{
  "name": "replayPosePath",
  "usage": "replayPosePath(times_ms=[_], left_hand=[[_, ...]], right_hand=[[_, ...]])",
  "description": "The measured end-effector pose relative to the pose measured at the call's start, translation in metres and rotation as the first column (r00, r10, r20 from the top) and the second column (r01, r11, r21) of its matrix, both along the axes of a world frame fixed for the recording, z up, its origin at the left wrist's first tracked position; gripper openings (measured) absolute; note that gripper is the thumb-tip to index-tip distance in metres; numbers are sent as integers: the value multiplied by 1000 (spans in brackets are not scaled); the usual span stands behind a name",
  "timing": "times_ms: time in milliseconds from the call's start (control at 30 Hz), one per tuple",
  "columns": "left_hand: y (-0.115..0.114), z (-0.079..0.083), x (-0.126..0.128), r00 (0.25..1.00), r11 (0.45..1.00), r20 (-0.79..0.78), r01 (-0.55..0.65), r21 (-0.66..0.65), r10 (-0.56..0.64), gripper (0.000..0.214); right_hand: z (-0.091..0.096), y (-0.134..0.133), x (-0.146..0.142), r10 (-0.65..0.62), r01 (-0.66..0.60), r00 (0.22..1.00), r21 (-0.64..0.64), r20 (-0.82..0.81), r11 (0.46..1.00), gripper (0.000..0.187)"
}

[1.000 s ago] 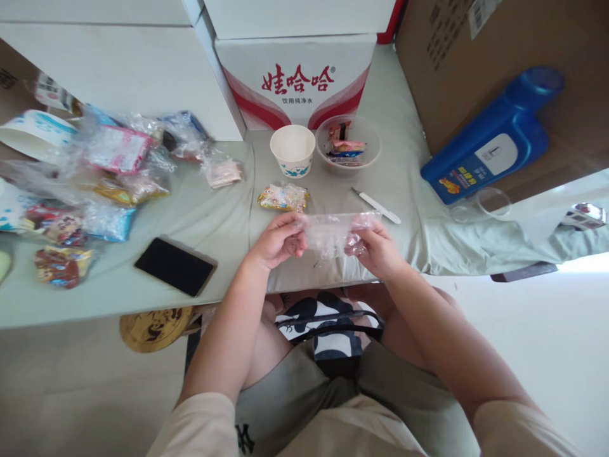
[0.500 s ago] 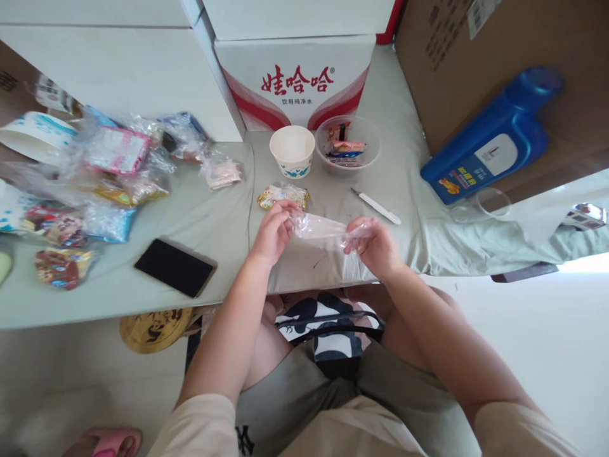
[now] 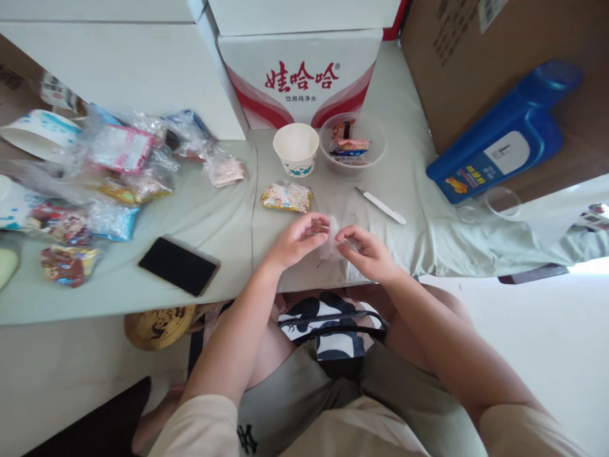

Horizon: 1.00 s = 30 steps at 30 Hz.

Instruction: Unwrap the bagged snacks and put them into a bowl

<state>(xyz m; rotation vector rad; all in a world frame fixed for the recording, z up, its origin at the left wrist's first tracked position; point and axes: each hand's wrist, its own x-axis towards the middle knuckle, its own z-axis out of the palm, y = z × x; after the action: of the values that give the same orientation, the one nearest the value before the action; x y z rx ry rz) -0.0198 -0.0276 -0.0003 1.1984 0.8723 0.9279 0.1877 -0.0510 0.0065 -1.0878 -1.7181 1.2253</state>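
A crumpled clear plastic bag [image 3: 332,244] is between my hands, just above the cloth. My right hand [image 3: 368,252] pinches its right side with thumb and fingers. At its left edge, my left hand [image 3: 299,241] has its fingers curved and its thumb apart from them, with no firm grip visible. A yellow-edged snack packet [image 3: 286,197] lies just beyond my left hand. Behind it stand a white paper cup [image 3: 295,149] and a clear plastic bowl [image 3: 375,143] with several small wrapped snacks. To the right lies a white-handled craft knife [image 3: 381,205].
A black phone [image 3: 179,266] lies at the front left, below a pile of bagged snacks [image 3: 121,152]. Boxes [image 3: 304,70] line the back. On the right, a blue bottle [image 3: 507,136] lies near a clear cup [image 3: 503,202]. Another person's leg [image 3: 104,412] shows at lower left.
The plastic bag was stretched out between both hands and is now bunched up small. My hands have come closer together, and the left fingers have loosened. Another person's dark-clothed leg has appeared at lower left.
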Motion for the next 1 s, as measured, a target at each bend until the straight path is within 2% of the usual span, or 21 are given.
replayPosePath(times_ms=[67,167,233,300,367,467,533,633,700,767,833,867,900,933,1000], left_hand=[[-2,2,1,998,999,55,16,-37,-14,47],[-6,6,1,992,993,110,-52,-107,63,49],[-8,9,1,984,985,157,-61,-159,86,49],[-8,12,1,973,981,202,-75,-178,111,46],[-7,14,0,962,978,220,-130,-161,164,43],[-1,12,-6,955,966,156,-237,-107,252,36],[4,11,-13,957,960,74,-275,-58,279,28],[10,9,-22,959,959,-6,-282,12,283,30],[11,9,-26,958,958,-14,-284,45,285,31],[12,9,-27,957,956,-15,-287,62,288,31],[14,10,-28,955,954,-18,-293,59,295,31],[14,10,-28,953,952,-20,-300,56,302,32],[15,10,-29,950,949,-22,-311,52,313,33],[16,10,-30,946,945,-26,-322,50,323,34],[19,10,-32,938,938,-41,-342,57,345,36]], right_hand=[[0,0,0,-2,1,1000,56,14,998,9],[-3,2,-1,-176,165,982,141,67,976,30],[-4,3,-4,-186,181,981,81,48,980,43],[-4,4,-9,-81,80,996,-49,-27,996,37],[-2,4,-14,-41,25,994,-151,-104,988,25],[3,1,-21,-147,114,980,-229,-134,967,22],[8,1,-24,-214,188,972,-223,-99,956,18],[24,19,-29,-264,263,965,-82,1,961,12],[40,49,-37,-270,263,960,93,73,960,16],[57,90,-52,-282,215,941,310,189,926,18],[71,137,-73,-348,147,856,465,381,873,9],[75,160,-85,-343,69,782,475,520,877,5],[78,180,-96,-313,-23,682,448,661,894,10],[78,198,-107,-265,-103,562,384,784,917,6],[71,226,-125,-61,-251,282,135,958,959,6]])
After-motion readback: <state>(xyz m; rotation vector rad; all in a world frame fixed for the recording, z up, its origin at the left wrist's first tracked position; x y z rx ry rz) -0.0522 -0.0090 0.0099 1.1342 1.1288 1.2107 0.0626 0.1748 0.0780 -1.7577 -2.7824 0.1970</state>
